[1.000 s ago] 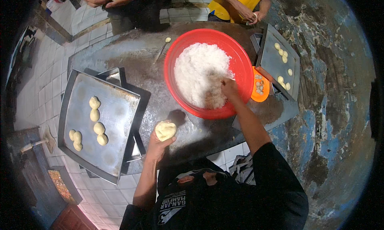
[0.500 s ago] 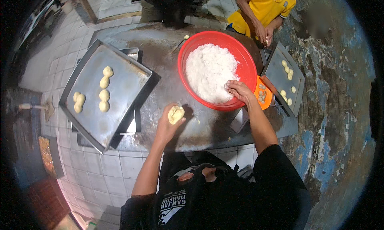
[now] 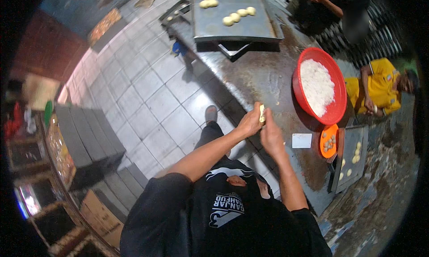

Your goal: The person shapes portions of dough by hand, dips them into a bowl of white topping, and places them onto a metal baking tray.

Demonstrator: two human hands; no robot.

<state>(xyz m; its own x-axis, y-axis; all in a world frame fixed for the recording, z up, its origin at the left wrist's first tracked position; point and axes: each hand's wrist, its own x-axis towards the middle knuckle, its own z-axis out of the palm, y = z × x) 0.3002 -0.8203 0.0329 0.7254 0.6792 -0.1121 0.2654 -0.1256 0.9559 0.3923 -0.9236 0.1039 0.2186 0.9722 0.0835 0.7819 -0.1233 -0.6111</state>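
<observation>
Left hand (image 3: 250, 124) grips dough (image 3: 262, 114), right hand (image 3: 271, 134) against it, hold unclear, by near edge of counter (image 3: 250, 73); hard pinching could tear it, a slip drop it.

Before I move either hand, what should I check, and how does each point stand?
1. Left hand holding the pale yellow dough piece: ok.
2. Hands well apart: not ok, right hand is close beside the left.
3. Dough closed all round: cannot tell, partly hidden.
4. Round red plastic basin holding white crumbly heap: ok.
5. Bare space on the rectangular grey metal tray at the top: ok.
</observation>
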